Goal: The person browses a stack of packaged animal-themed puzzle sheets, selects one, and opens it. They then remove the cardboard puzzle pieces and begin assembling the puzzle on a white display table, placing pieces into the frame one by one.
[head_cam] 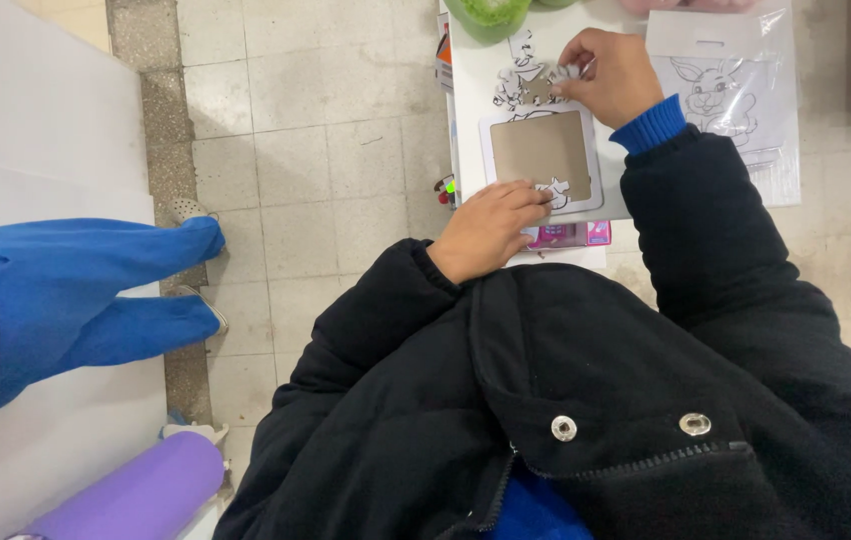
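fingers of the right hand (618, 75) pinch a small white puzzle piece (566, 72) near the upper middle of the frame, just above the square puzzle frame (493, 152); the piece sits between the closed fingertips, touching a cluster of loose black-and-white pieces (521, 85) on the white counter (471, 70). the left hand (491, 228) lies flat at the frame's lower edge, its fingers held narrow and together, the tips pressing on another small piece (556, 190) at the lower right corner of the tan brown inset. whether that piece is gripped or only pressed cannot be told.

to the right of the right hand's blue cuff lies a clear bag with a rabbit line drawing (721, 95). a green round object (488, 12) sits at the top edge, and a pink box (571, 235) peeks out below the puzzle frame. at the left of the picture stand a person's blue trousered legs (96, 290) on the tiled floor (316, 150), and a purple roll (136, 495) lies in the lower left corner.
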